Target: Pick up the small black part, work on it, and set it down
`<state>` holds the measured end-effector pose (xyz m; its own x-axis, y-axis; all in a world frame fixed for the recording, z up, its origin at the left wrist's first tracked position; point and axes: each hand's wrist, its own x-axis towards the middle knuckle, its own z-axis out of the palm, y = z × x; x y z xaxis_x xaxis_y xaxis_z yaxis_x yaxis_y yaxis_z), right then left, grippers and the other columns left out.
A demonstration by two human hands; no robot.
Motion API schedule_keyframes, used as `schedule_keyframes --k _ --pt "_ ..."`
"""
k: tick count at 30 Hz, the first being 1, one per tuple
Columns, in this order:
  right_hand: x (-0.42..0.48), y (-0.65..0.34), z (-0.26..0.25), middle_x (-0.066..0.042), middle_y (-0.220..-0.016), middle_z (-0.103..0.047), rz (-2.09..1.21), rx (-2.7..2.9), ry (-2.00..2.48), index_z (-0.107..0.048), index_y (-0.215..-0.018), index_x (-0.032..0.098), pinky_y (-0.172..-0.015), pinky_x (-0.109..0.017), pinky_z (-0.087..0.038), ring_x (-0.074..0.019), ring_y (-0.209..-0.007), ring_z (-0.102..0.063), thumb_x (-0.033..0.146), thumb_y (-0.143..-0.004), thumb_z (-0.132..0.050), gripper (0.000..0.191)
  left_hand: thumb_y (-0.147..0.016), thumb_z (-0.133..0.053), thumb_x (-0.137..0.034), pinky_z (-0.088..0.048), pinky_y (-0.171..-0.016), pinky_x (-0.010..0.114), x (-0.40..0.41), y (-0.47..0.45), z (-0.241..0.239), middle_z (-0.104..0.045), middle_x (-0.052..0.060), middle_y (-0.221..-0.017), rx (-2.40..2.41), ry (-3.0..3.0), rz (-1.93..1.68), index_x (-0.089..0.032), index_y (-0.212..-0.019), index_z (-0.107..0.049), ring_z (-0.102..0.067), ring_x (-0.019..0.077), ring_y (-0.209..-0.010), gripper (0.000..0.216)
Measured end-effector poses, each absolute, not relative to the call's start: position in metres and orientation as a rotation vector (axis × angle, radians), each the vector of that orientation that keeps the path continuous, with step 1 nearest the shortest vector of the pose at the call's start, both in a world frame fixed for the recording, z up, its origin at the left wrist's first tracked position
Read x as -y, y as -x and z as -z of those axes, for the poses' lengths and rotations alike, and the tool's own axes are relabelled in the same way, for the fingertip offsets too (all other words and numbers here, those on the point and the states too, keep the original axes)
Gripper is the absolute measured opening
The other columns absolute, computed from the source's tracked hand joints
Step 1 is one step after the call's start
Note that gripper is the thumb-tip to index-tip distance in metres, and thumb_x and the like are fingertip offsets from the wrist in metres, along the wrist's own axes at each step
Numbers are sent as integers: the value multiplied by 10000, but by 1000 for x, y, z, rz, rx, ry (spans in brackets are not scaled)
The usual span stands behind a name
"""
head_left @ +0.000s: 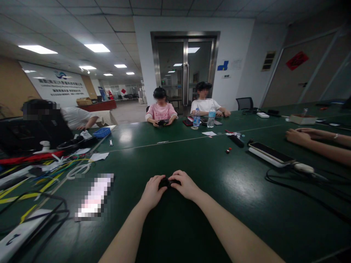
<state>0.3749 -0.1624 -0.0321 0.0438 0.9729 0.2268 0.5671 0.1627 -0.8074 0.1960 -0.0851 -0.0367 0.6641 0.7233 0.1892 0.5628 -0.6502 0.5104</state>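
Both my hands meet over the dark green table [192,157], straight in front of me. Between them is a small black object [166,182], mostly covered by fingers; its kind cannot be made out. My left hand [153,190] grips its left side with thumb and fingers. On the right side, the fingers and thumb of my right hand [184,185] close on the same object. A phone-like slab with a pixelated bright face [95,197] lies on the table to the left of my left hand.
Tangled cables [55,171] and a white power strip [24,233] lie at left, near a blue basket [102,132]. At right, a phone [270,152] rests on a white block with cables. Bottles [211,117] and people sit across; another person's hands [298,137] rest at right.
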Motion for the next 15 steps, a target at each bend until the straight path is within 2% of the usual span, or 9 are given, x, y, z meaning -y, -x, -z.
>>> schedule_keyframes --k 11,15 --pt "162 -375 36 11 -1136 -544 -690 1605 1517 -649 -946 331 -987 -436 -270 -234 -1102 -441 302 -709 -609 242 -780 -498 -282 -325 -971 347 86 -197 34 -506 27 -1227 -1030 -2465 -491 -246 -1193 -478 -438 202 -1141 415" --pt "165 -376 31 2 -1133 -566 -727 1581 1499 -622 -1009 329 -975 -439 -293 -237 -1105 -457 300 -687 -628 323 -783 -493 -292 -334 -960 349 85 -197 37 -509 36 -1220 -1045 -2460 -499 -236 -1195 -478 -445 202 -1129 417"
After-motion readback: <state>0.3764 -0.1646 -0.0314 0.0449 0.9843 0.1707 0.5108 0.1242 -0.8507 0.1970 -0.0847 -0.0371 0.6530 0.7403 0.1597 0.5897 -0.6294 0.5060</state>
